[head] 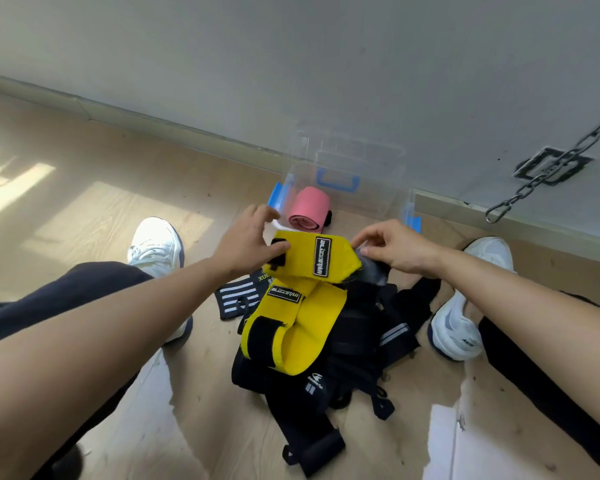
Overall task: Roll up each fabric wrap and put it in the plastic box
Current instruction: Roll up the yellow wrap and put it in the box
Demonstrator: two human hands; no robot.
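A yellow fabric wrap [305, 261] with black labels is held up above a heap of dark wraps [354, 344] on the wooden floor. My left hand [246, 240] grips its left end by the black strap. My right hand [392, 247] pinches its right end. A second yellow wrap [302, 330] lies curled on the heap below. Behind them stands the clear plastic box [361, 188] with blue latches, and a rolled pink wrap [309, 209] lies inside it. A black wrap with white stripes [236, 299] lies at the heap's left.
My legs in dark trousers and white shoes [156, 244] [458, 327] flank the heap. A grey wall and skirting run behind the box. A metal chain [548, 171] hangs at the right, near a wall socket.
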